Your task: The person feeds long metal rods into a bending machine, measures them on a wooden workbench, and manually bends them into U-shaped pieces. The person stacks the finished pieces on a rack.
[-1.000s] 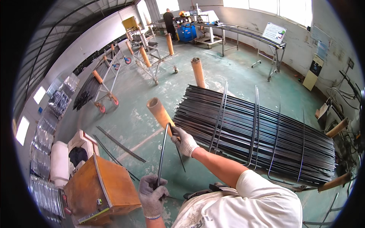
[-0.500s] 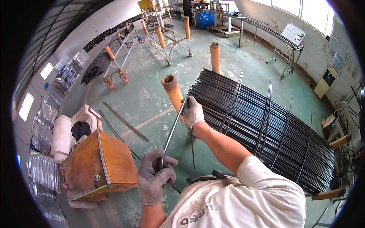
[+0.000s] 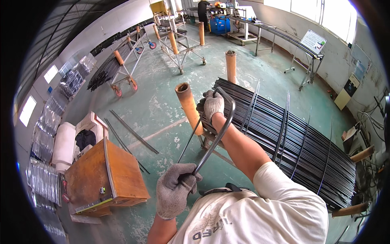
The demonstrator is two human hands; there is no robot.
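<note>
Both of my hands wear grey knit gloves. My left hand (image 3: 175,190), low in the middle, is closed around the near part of a bent dark metal rod frame (image 3: 219,138). The frame rises to the right and turns through rounded corners at its far end. There my right hand (image 3: 213,106) wraps its fingers round it, just right of an upright rusty tube (image 3: 189,106). A thinner straight length runs between the two hands on the left side. The gloves hide parts of the frame. Beside my right arm lies a large stack of long black rods (image 3: 280,134).
A wooden box (image 3: 128,173) stands at the left, with loose rods (image 3: 134,132) on the floor behind it. Wheeled racks (image 3: 130,73) with orange posts stand farther back. A long bench (image 3: 280,34) runs along the right wall; a person (image 3: 202,12) stands at the back.
The frame has turned, so its bent end now shows above my right forearm. My left hand has shifted slightly right and down; my right hand has moved slightly right and up.
</note>
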